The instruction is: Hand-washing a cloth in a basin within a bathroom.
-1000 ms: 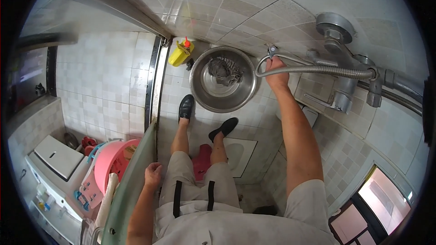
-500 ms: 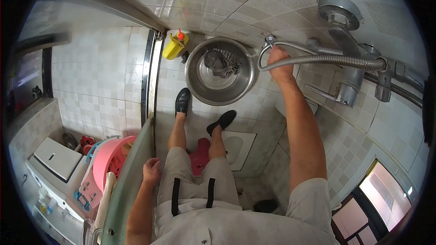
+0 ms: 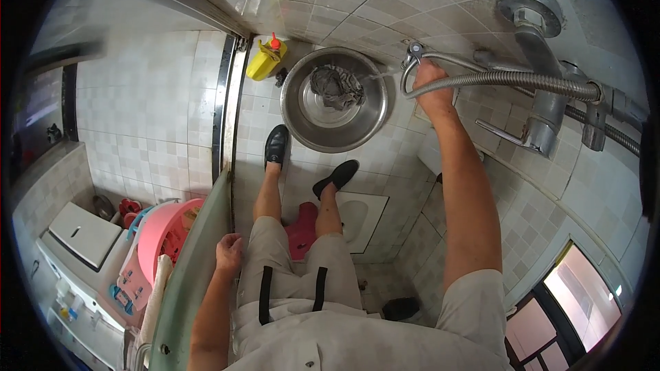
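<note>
My right hand (image 3: 434, 88) is stretched out to the wall, its fingers closed at a small chrome tap (image 3: 414, 51). A looped metal hose (image 3: 509, 81) passes in front and partly hides the grip. Left of the tap, a faint pale streak like water points to a round steel basin (image 3: 328, 143) on the floor. Wet-looking, crumpled dark grey cloth (image 3: 337, 87) lies in the basin. Low beside my left thigh, my left hand (image 3: 229, 253) hangs with curled fingers and nothing visible in it.
A yellow jug (image 3: 265, 60) with a red cap stands left of the basin. At right, a chrome mixer tap (image 3: 543, 124) juts from the wall. A squat toilet (image 3: 356, 220) and red stool (image 3: 302, 230) are near my legs. The green door (image 3: 189, 288) stands at left, with pink tubs (image 3: 155, 237) beyond.
The view has shifted slightly, so the basin and jug sit a little higher and the wall tap further right. My right hand stays at the tap; the cloth looks slightly shifted in the basin.
</note>
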A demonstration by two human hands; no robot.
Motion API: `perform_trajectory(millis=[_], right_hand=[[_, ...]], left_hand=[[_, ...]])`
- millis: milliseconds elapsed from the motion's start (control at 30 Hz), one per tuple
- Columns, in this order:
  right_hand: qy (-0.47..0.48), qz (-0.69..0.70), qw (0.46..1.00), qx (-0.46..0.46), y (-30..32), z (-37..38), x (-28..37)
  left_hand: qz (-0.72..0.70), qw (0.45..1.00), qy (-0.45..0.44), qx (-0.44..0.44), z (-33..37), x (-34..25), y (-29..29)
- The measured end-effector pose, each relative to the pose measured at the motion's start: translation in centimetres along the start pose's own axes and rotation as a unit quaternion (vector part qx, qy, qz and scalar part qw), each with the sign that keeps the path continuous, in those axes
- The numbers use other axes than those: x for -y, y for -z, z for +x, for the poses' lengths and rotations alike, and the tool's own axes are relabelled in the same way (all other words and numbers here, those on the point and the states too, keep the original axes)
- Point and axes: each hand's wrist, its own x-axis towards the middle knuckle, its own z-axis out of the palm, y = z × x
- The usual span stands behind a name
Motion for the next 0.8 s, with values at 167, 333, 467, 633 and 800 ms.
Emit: perform_trajectory(millis=[167, 333, 467, 633, 800], right_hand=[[-0.015, -0.010, 1.000, 0.019, 0.1, 0.0, 0.2], [-0.021, -0.016, 1.000, 0.015, 0.0, 0.2, 0.0], [-0.014, -0.003, 1.000, 0.004, 0.0, 0.3, -0.1], [-0.012, -0.001, 1.000, 0.009, -0.2, 0.3, -0.5], [0.001, -0.006, 1.000, -0.009, 0.1, 0.1, -0.5]], left_hand=[[0.004, 1.000, -0.003, 0.006, 0.5, 1.1, 0.0], [-0.006, 1.000, 0.001, 0.004, 1.0, 2.5, 0.0], [-0.007, 1.000, 0.006, 0.005, 1.0, 2.4, -0.1], [-0.007, 0.999, 0.028, 0.015, 0.8, 1.2, -0.4], [0.010, 0.999, 0.028, 0.010, 1.1, 1.7, -0.4]])
